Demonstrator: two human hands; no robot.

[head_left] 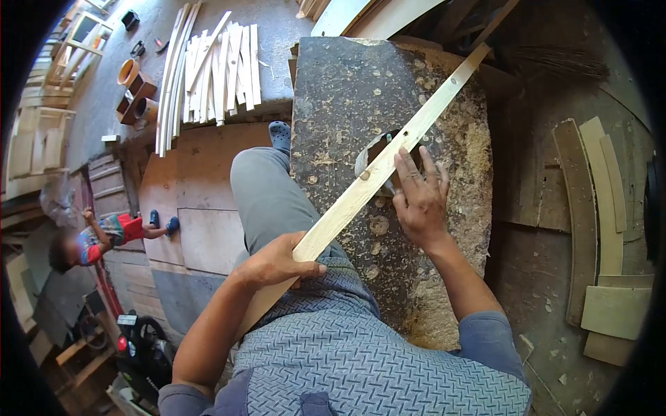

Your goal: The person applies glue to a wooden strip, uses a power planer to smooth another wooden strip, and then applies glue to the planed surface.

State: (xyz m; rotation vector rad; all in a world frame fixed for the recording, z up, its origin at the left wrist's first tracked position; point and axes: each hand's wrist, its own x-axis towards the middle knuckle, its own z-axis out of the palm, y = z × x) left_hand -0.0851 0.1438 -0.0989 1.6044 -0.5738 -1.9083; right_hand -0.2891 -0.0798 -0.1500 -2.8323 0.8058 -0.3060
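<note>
A long pale wooden strip [368, 177] with a few dark knots runs diagonally from my lap to the far right, across a worn, speckled bench [333, 104]. Near its lower end my left hand [281, 262] is wrapped round it, thumb on top. My right hand [422, 197] rests at the strip's right edge, fingers apart and fingertips touching the wood. Under the strip, beside my right hand, is an opening in the bench top with a pale curved rim [362, 161]; what lies inside is mostly hidden.
Many thin strips [225, 69] lie on the floor at upper left, near an orange-brown container [128, 72]. A person [104, 239] in a red and blue top stands at the left. Curved boards [579, 208] lie at the right. Sawdust [475, 139] covers the bench's right side.
</note>
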